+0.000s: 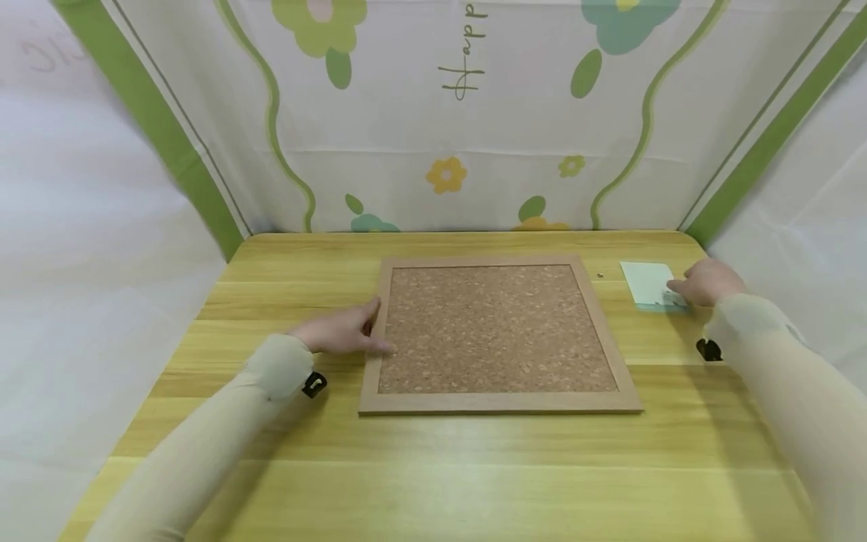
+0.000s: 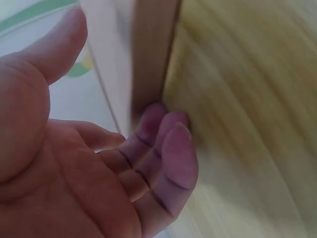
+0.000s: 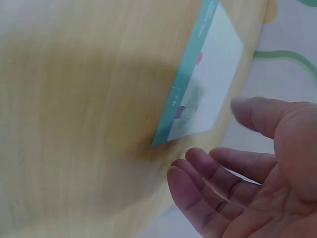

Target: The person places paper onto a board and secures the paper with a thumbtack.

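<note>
A framed corkboard (image 1: 497, 331) lies flat on the wooden table. At its left side, my left hand (image 1: 342, 330) holds the frame edge: the thumb reaches over the face, and the fingertips (image 2: 178, 156) rest against the outer side, close to the tabletop. Off to the right, my right hand (image 1: 711, 282) hovers over the near right corner of a pale card (image 1: 646, 280) with a teal strip. In the right wrist view, the right hand's fingers are relaxed and apart from the card (image 3: 215, 74), holding nothing. Small pink and green printed shapes show on the card.
A tiny round object (image 1: 600, 275) lies between the corkboard and the card. The table's far edge meets a white cloth (image 1: 515, 128) with flower prints. White sheets (image 1: 81, 263) hang at both sides of the table (image 1: 474, 474).
</note>
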`<action>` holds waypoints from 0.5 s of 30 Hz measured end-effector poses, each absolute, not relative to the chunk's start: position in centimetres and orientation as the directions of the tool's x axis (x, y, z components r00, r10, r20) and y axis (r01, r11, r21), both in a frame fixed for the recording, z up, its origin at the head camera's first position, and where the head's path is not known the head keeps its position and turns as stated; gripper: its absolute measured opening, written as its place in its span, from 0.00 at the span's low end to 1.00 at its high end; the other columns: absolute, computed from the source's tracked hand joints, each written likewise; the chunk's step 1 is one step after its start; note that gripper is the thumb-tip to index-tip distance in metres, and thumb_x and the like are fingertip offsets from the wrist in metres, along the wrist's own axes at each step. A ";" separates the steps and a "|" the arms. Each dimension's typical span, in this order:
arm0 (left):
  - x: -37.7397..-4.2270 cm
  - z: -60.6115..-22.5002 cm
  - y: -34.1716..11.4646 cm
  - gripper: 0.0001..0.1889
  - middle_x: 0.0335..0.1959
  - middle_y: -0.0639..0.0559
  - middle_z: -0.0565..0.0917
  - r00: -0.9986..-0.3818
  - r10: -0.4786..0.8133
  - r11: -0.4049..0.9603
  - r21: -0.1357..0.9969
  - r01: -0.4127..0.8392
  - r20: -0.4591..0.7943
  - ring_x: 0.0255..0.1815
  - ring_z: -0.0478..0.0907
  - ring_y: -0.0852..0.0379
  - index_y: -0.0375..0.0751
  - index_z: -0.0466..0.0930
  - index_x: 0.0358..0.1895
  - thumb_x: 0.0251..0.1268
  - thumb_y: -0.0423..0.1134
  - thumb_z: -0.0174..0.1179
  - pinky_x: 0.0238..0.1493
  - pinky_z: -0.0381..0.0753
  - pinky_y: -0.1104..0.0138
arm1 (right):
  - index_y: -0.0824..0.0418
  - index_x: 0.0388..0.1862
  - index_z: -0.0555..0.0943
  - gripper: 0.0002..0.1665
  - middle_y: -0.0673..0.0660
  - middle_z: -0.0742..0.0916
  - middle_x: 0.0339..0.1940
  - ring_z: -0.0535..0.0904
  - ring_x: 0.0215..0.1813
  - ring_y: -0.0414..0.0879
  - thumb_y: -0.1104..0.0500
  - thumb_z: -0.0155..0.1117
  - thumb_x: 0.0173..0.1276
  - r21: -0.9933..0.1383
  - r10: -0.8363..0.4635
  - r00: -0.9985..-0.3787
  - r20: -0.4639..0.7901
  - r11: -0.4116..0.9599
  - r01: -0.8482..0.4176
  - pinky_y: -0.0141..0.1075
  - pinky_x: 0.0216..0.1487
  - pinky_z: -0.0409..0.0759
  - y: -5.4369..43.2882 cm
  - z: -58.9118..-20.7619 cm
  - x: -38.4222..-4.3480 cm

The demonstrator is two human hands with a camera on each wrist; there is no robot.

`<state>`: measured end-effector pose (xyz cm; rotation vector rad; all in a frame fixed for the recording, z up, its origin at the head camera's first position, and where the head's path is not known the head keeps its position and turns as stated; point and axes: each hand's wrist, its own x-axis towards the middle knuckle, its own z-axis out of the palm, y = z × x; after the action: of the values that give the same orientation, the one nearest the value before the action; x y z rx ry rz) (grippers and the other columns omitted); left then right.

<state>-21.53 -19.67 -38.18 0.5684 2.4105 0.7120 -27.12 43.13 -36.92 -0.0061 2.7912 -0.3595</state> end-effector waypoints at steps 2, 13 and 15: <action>-21.5 -38.3 -19.2 0.62 0.74 0.29 0.58 -0.747 0.535 0.780 0.571 0.257 -0.394 0.74 0.59 0.41 0.27 0.28 0.77 0.61 0.58 0.67 0.71 0.59 0.50 | 0.79 0.34 0.79 0.40 0.71 0.82 0.29 0.78 0.29 0.60 0.37 0.53 0.72 -0.254 -0.021 -0.940 -0.340 0.965 0.070 0.52 0.39 0.79 43.4 -37.3 -27.5; -21.1 -37.9 -17.7 0.62 0.77 0.28 0.42 -0.731 0.517 0.817 0.511 0.267 -0.445 0.77 0.46 0.38 0.25 0.22 0.74 0.63 0.51 0.67 0.74 0.50 0.51 | 0.67 0.24 0.76 0.47 0.61 0.78 0.24 0.74 0.27 0.51 0.20 0.58 0.57 -0.167 0.050 -0.898 -0.436 0.977 0.136 0.45 0.30 0.78 43.5 -39.4 -29.7; -21.1 -37.6 -17.5 0.62 0.77 0.28 0.40 -0.731 0.508 0.824 0.504 0.259 -0.456 0.78 0.44 0.38 0.25 0.22 0.74 0.64 0.51 0.66 0.74 0.48 0.51 | 0.72 0.29 0.77 0.50 0.67 0.80 0.30 0.76 0.31 0.55 0.21 0.59 0.57 -0.138 0.054 -0.899 -0.435 0.982 0.126 0.48 0.33 0.79 43.4 -39.2 -29.7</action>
<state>-21.11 -17.51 -37.64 0.5611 2.4067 0.5520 -29.71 43.39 -39.21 0.1282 2.6849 -0.2259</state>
